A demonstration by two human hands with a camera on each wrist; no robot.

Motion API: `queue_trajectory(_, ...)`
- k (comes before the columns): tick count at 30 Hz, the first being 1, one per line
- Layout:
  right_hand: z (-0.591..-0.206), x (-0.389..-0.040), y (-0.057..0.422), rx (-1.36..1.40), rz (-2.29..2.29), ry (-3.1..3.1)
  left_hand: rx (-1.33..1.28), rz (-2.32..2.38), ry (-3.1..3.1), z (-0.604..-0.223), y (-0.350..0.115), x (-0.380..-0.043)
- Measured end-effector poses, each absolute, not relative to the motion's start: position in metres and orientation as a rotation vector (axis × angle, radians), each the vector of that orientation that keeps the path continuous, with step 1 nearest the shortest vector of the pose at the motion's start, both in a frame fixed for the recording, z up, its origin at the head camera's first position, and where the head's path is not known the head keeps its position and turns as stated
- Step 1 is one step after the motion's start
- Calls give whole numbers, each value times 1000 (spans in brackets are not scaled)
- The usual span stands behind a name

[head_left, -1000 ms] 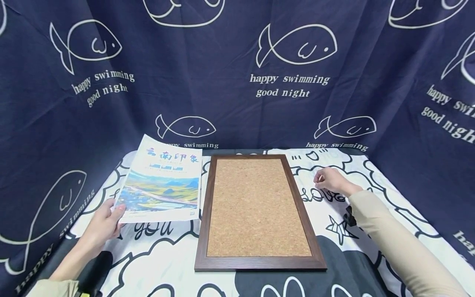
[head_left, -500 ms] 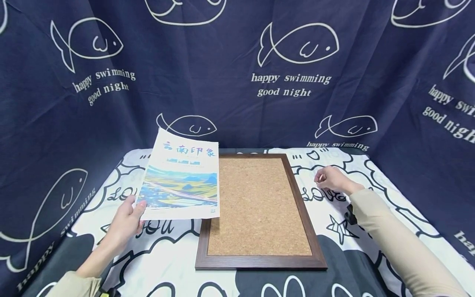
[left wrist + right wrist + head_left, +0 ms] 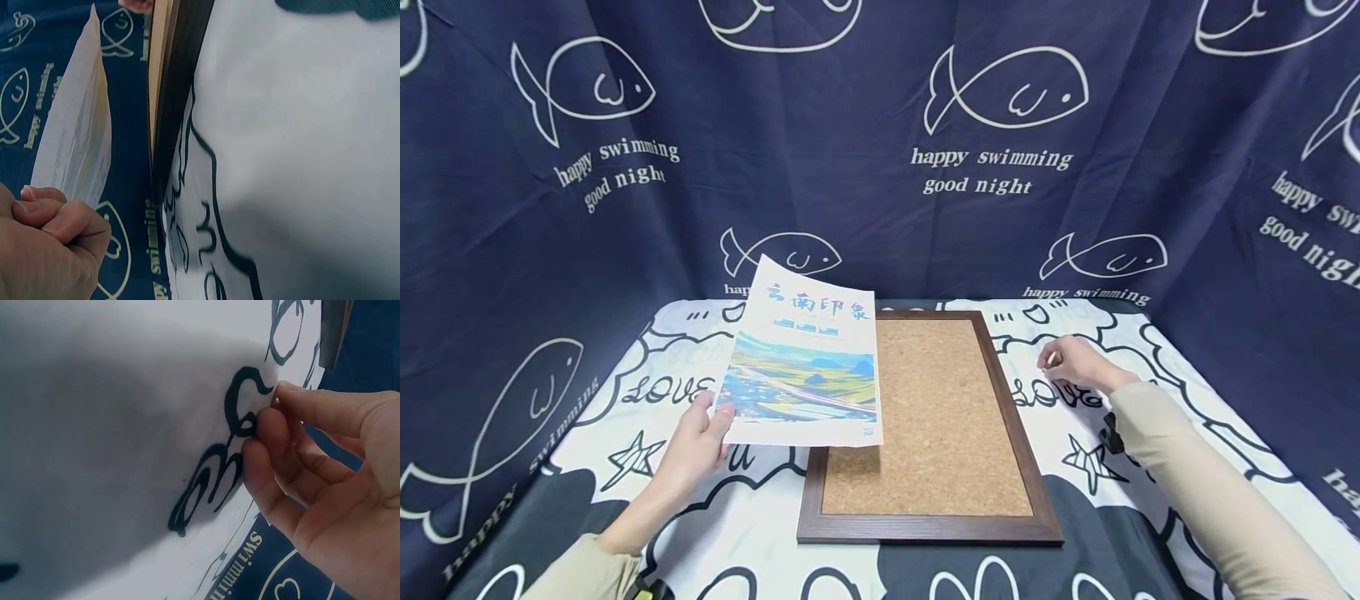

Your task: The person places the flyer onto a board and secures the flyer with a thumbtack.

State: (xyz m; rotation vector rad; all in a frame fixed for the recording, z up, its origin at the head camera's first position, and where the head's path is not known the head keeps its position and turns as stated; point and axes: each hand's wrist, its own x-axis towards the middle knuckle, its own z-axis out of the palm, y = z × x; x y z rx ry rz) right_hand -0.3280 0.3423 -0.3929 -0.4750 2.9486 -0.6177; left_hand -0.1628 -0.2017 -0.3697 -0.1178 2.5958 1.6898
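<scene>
The left hand [image 3: 696, 442] pinches the printed poster [image 3: 808, 375] by its eight o'clock corner, thumb on top and fingers curled beneath. The right hand [image 3: 1078, 364] has its fingers curled and the tips of thumb and forefinger brought close together; whether they hold something small, or touch the cloth, I cannot tell. Beige sleeves [image 3: 1213, 504] cover both forearms

With the middle of the cork panel [image 3: 951, 433] as the clock's centre in the head view, the left hand is at nine o'clock, the right hand between two and three, and the poster at ten. The poster bears blue Chinese characters toward its twelve o'clock edge, above a landscape in blue, green and yellow. It is slightly bowed and hides part of the panel's left side; the left wrist view shows it apart from the frame

The dark brown frame [image 3: 925, 528] holds the cork panel within its four sides and lies flat on the black-and-white tablecloth [image 3: 745, 517], lettered "LOVE" at nine and three o'clock. Beyond, toward twelve, hangs a navy curtain [image 3: 820, 142] with white fish outlines and "happy swimming good night"
</scene>
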Motion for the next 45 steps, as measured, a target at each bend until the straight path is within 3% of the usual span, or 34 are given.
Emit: queue_trajectory(45, -395, -333, 345, -437, -592, 2946, 45, 1882, 2270, -398, -83, -166)
